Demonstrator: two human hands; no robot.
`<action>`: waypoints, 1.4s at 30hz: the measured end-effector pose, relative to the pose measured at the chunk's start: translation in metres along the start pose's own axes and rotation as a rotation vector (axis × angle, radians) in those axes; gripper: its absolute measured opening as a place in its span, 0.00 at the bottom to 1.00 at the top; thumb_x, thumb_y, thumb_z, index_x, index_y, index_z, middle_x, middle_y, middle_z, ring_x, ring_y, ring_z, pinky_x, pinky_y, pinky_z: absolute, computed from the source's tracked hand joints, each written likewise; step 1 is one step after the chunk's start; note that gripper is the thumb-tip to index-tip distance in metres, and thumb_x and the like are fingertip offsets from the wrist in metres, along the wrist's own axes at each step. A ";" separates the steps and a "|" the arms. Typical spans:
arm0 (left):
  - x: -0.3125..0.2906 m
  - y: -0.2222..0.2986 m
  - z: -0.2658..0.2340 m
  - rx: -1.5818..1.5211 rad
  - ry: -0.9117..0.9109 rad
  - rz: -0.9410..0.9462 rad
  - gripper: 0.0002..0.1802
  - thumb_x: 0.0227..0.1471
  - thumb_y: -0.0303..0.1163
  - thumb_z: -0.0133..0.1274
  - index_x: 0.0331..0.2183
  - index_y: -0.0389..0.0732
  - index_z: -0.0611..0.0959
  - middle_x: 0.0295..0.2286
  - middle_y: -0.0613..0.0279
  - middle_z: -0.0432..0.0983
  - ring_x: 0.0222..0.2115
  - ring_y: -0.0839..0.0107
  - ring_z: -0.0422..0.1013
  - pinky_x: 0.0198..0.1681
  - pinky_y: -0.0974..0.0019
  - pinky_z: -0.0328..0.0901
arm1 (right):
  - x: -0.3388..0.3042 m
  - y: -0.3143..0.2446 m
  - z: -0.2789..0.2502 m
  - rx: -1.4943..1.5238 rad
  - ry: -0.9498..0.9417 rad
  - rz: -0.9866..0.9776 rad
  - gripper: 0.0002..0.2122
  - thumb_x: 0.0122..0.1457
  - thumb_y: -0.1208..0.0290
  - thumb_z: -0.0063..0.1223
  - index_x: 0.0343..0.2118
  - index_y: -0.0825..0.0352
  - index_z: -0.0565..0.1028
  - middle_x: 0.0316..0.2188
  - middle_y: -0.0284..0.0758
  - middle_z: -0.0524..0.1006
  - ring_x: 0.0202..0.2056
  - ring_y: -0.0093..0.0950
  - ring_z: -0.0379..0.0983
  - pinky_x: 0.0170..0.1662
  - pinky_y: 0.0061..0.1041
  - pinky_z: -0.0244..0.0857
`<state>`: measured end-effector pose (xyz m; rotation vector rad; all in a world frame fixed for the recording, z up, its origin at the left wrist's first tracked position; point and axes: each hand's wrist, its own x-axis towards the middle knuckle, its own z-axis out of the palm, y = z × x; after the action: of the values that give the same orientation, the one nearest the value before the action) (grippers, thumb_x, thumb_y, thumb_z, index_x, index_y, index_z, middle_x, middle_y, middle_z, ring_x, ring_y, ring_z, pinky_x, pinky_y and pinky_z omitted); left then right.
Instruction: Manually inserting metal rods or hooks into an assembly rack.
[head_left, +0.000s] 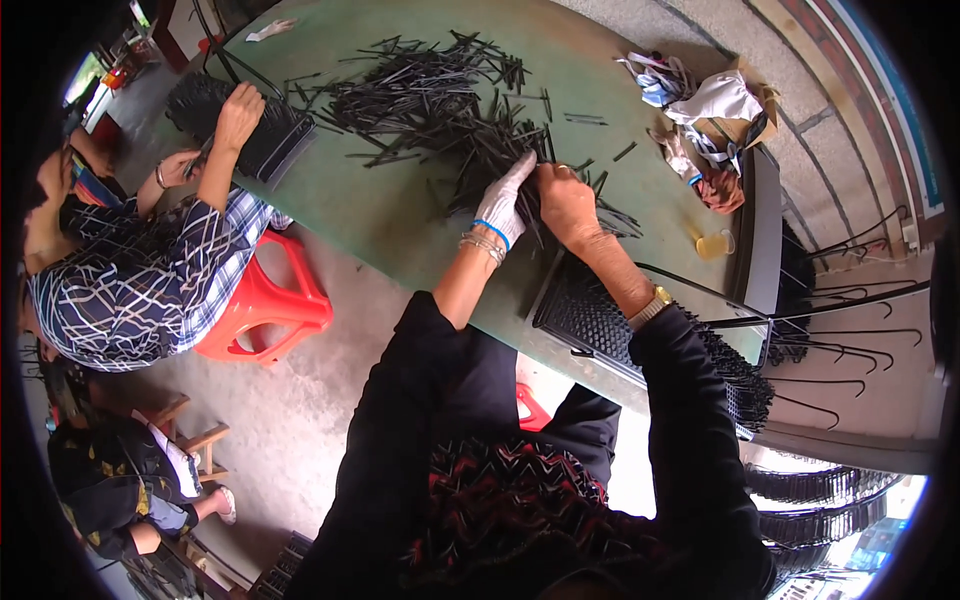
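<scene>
A tangled heap of thin black strips (415, 90) lies across the green table (340, 215). My left hand (505, 200), in a white glove with a blue cuff, is closed around some strips at the heap's near end. Right beside it, my bare right hand (570, 207) has its fingers curled in on strips of the same bunch; its fingertips are partly hidden. Strip ends poke out below and between both hands. Close to my right forearm stands a black mesh basket-like rack (590, 310) at the table's near edge.
At left, a co-worker on a red stool (270, 305) handles a black rack (285, 150). Cloths (715, 100) and a cup of yellowish liquid (714, 244) sit on the right. Black hooked rods (840, 350) stick out beyond the table. Another person sits lower left.
</scene>
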<state>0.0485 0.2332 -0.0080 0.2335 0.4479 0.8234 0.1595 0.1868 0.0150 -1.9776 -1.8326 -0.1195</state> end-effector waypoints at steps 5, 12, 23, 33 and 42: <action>0.012 0.027 -0.022 0.080 0.143 0.144 0.08 0.45 0.31 0.61 0.27 0.36 0.83 0.26 0.60 0.79 0.26 0.69 0.73 0.32 0.67 0.69 | 0.005 -0.018 -0.021 0.202 -0.162 -0.238 0.09 0.58 0.67 0.47 0.29 0.67 0.75 0.35 0.45 0.75 0.38 0.44 0.74 0.39 0.41 0.70; 0.011 0.115 -0.018 0.043 0.013 0.210 0.08 0.51 0.33 0.57 0.26 0.41 0.77 0.21 0.61 0.74 0.23 0.66 0.73 0.34 0.55 0.73 | -0.013 -0.028 -0.015 -0.292 -0.461 -0.385 0.19 0.49 0.72 0.53 0.47 0.64 0.72 0.53 0.42 0.67 0.52 0.40 0.67 0.49 0.38 0.65; -0.014 0.119 -0.014 -0.022 -0.056 0.141 0.05 0.53 0.29 0.54 0.28 0.39 0.77 0.24 0.60 0.75 0.26 0.64 0.74 0.40 0.51 0.73 | 0.018 0.001 0.041 -0.645 -0.500 -0.922 0.31 0.54 0.49 0.53 0.60 0.55 0.64 0.65 0.31 0.55 0.62 0.33 0.54 0.56 0.41 0.55; 0.015 0.071 -0.013 -0.071 0.011 0.257 0.06 0.53 0.32 0.54 0.27 0.43 0.76 0.23 0.65 0.73 0.24 0.69 0.71 0.35 0.53 0.72 | 0.012 -0.009 -0.029 1.094 -0.770 0.464 0.38 0.55 0.37 0.48 0.52 0.73 0.67 0.43 0.45 0.77 0.47 0.34 0.74 0.49 0.35 0.68; 0.016 0.058 0.001 -0.143 0.122 0.302 0.07 0.50 0.29 0.58 0.28 0.38 0.77 0.24 0.61 0.73 0.22 0.66 0.72 0.27 0.60 0.72 | 0.000 -0.021 -0.040 1.519 -0.646 0.804 0.14 0.60 0.62 0.55 0.34 0.71 0.73 0.25 0.33 0.73 0.23 0.22 0.72 0.28 0.27 0.75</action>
<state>0.0205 0.2835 0.0094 0.1197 0.4725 1.1654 0.1485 0.1729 0.0566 -1.3267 -0.6061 1.7074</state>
